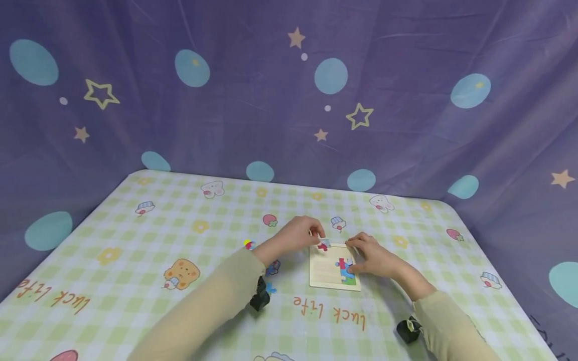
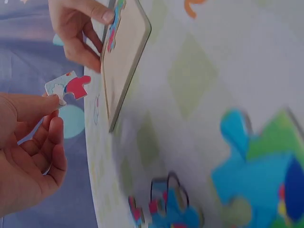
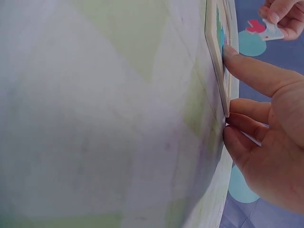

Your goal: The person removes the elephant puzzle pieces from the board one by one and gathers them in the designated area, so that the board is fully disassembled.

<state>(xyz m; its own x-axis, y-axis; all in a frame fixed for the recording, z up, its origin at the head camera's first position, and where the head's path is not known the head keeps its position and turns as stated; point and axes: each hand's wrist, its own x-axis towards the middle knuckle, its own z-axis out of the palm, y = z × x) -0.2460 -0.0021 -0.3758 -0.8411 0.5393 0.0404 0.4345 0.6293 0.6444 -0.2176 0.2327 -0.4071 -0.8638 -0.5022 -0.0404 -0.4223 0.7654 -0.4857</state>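
My left hand [image 1: 300,231] pinches a jigsaw puzzle piece [image 2: 75,87], white and pale blue with a red part, between thumb and fingers. It holds the piece over the top left corner of a shallow wooden puzzle board [image 1: 322,271]. Along the board's right side lie fitted jigsaw pieces [image 1: 345,276] in red, blue and green. My right hand [image 1: 376,258] grips the board's right side, its thumb pressing on those pieces and its other fingers at the board's outer edge [image 3: 219,66].
Loose jigsaw pieces lie left of the board: a yellow and red one [image 1: 249,244], a blue and red one [image 1: 273,268] and a blue and green one [image 2: 259,166], partly behind the left wrist in the head view. A checked tablecloth [image 1: 217,225] covers the table; a purple curtain [image 1: 253,115] hangs behind.
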